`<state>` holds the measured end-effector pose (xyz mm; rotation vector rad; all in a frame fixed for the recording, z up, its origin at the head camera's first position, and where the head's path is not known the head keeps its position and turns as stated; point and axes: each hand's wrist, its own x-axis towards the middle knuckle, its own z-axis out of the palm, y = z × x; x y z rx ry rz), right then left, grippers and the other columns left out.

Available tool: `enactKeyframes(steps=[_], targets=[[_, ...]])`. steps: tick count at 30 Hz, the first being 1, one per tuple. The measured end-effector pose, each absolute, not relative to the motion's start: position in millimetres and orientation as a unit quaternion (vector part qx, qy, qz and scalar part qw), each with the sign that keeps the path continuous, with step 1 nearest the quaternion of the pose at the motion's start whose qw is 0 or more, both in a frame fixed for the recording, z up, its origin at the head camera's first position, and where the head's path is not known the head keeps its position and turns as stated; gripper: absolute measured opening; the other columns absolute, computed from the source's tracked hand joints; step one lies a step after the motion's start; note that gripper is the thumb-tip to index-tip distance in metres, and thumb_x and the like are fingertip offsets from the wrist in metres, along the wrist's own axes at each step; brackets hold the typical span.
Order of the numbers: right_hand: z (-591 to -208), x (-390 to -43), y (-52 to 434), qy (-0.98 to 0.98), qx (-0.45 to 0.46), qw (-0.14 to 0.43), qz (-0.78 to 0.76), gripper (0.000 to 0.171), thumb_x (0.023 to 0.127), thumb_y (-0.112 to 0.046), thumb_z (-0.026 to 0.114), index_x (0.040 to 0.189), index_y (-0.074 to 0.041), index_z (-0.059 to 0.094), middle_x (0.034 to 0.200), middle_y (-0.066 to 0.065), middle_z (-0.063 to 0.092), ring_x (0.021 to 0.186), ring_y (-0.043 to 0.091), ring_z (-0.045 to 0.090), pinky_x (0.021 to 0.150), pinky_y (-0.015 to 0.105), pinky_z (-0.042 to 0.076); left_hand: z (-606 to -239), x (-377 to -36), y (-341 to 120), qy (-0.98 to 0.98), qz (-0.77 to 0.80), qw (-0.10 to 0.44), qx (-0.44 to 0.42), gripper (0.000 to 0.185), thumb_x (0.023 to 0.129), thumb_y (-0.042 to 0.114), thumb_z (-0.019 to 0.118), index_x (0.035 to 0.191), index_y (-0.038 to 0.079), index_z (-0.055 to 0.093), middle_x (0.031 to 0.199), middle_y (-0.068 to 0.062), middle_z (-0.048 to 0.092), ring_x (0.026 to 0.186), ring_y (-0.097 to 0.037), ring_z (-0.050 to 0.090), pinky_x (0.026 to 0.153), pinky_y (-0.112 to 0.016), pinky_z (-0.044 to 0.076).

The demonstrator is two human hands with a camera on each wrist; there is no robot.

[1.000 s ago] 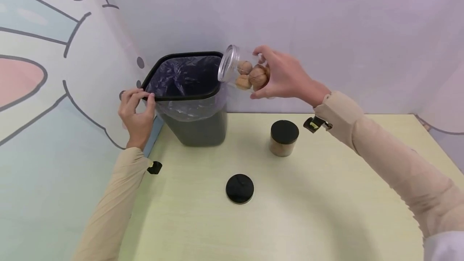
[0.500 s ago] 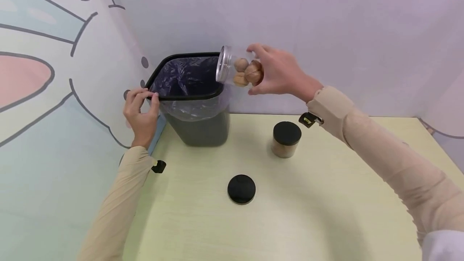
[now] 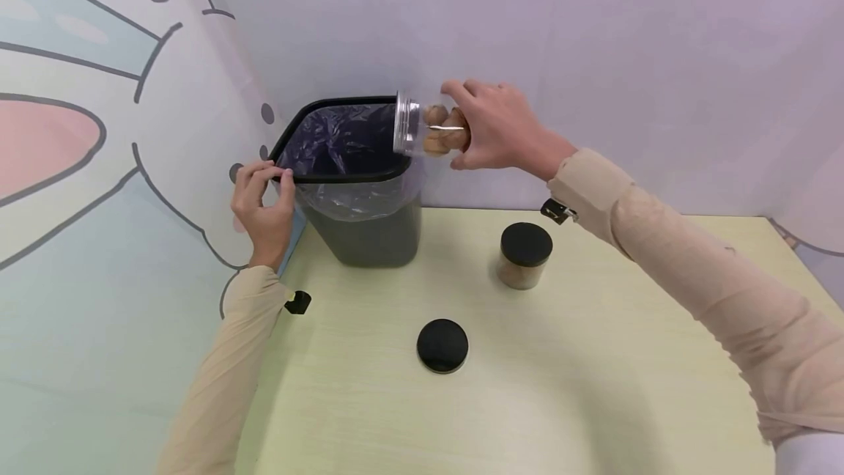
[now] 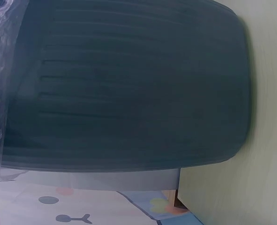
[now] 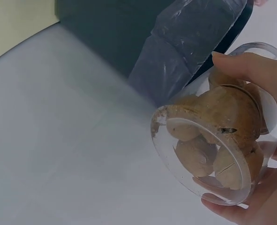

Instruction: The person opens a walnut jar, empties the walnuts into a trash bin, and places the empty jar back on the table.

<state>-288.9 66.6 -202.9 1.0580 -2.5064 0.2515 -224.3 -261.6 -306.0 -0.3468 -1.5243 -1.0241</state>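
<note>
My right hand (image 3: pixel 491 123) grips a clear jar (image 3: pixel 409 123) round its base end. The jar lies on its side in the air, its open mouth over the right rim of a dark grey bin (image 3: pixel 376 237). Several walnuts (image 5: pixel 222 117) sit inside the jar, gathered towards its base. My left hand (image 3: pixel 264 204) pinches the bin's black rim at its front left corner. A translucent plastic bag (image 3: pixel 330 138) lines the bin and folds over the rim. In the left wrist view the bin's ribbed wall (image 4: pixel 129 84) fills most of the picture.
A black lid (image 3: pixel 442 346) lies flat on the pale table (image 3: pixel 527 402). Behind it to the right stands a second jar (image 3: pixel 523 259), closed with a black lid. A curtain-like wall (image 3: pixel 593 35) rises behind, and a cartoon-printed wall (image 3: pixel 66 299) runs along the left.
The jar has tipped from slightly mouth-up to about level and shifted a little left over the rim. My left hand keeps its hold on the bin; the view has shifted slightly.
</note>
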Motion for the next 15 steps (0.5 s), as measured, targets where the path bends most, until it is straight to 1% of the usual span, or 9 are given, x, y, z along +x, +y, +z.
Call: enactKeyframes(steps=[3, 5, 10, 15], targets=[[-202, -292, 66, -0.898, 0.379, 0.211, 0.079, 0.080, 0.060, -0.038, 0.075, 0.126, -0.009, 0.043, 0.093, 0.012, 0.055, 0.077, 0.031, 0.055, 0.070, 0.051, 0.044, -306, -223, -261, -0.657, -0.444, 0.592, -0.145, 0.010, 0.077, -0.006, 0.065, 0.076, -0.016, 0.062, 0.089, -0.035, 0.055, 0.090, -0.024, 0.056, 0.077, -0.024, 0.044], [-202, -294, 65, -0.898, 0.377, 0.214, 0.074, 0.079, 0.060, -0.038, 0.075, 0.126, -0.009, 0.043, 0.093, 0.012, 0.055, 0.077, 0.031, 0.055, 0.070, 0.051, 0.045, -306, -223, -261, -0.658, -0.444, 0.591, -0.141, 0.010, 0.078, -0.006, 0.065, 0.076, -0.015, 0.062, 0.090, -0.035, 0.056, 0.090, -0.025, 0.056, 0.078, -0.024, 0.045], [-202, -298, 65, -0.899, 0.375, 0.217, 0.060, 0.076, 0.061, -0.036, 0.075, 0.124, -0.008, 0.042, 0.092, 0.013, 0.054, 0.079, 0.033, 0.055, 0.071, 0.051, 0.044, -307, -221, -261, -0.661, -0.443, 0.590, -0.139, 0.009, 0.078, -0.006, 0.065, 0.077, -0.015, 0.062, 0.091, -0.032, 0.058, 0.090, -0.033, 0.056, 0.078, -0.027, 0.047], [-203, -301, 65, -0.890, 0.384, 0.243, 0.040, 0.073, 0.061, -0.034, 0.073, 0.122, -0.008, 0.042, 0.092, 0.014, 0.053, 0.078, 0.034, 0.054, 0.066, 0.047, 0.042, -307, -220, -261, -0.661, -0.447, 0.586, -0.141, 0.010, 0.078, -0.006, 0.065, 0.077, -0.016, 0.063, 0.091, -0.031, 0.058, 0.090, -0.039, 0.056, 0.081, -0.027, 0.049]])
